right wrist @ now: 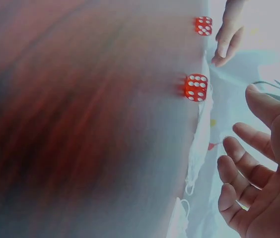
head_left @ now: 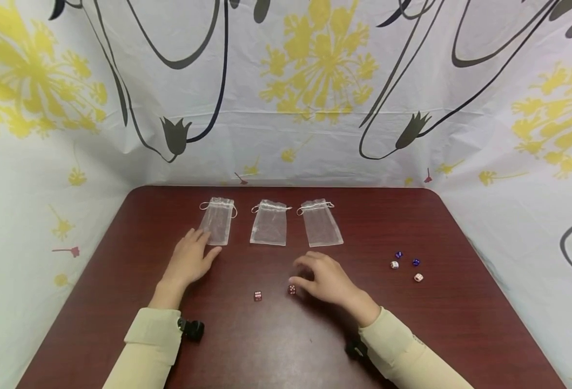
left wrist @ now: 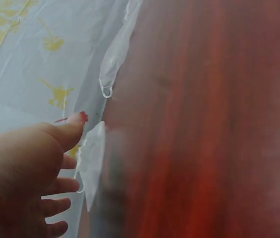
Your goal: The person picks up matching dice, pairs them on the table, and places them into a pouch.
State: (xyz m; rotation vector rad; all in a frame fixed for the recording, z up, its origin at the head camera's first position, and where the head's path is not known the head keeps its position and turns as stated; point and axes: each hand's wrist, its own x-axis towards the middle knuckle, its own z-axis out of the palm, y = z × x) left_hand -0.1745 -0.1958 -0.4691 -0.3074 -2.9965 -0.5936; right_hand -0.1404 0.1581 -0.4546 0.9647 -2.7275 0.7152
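Flat table [head_left: 266, 351] is likely steadying dice [head_left: 258, 296]. Your left hand [head_left: 188, 260], spread at a bag [head_left: 220, 222], and loosely curved right hand [head_left: 327, 278] are holding nothing.

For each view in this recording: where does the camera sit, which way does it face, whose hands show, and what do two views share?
Head: on the head, facing forward and down at the table and mesh bags; left hand, right hand and sleeves show.
Left wrist: looks sideways-on across the table toward mesh bags; left hand shows.
Right wrist: also sideways-on, toward two red dice; right hand shows, left hand beyond.
Shared: head and right wrist both show the two red dice.
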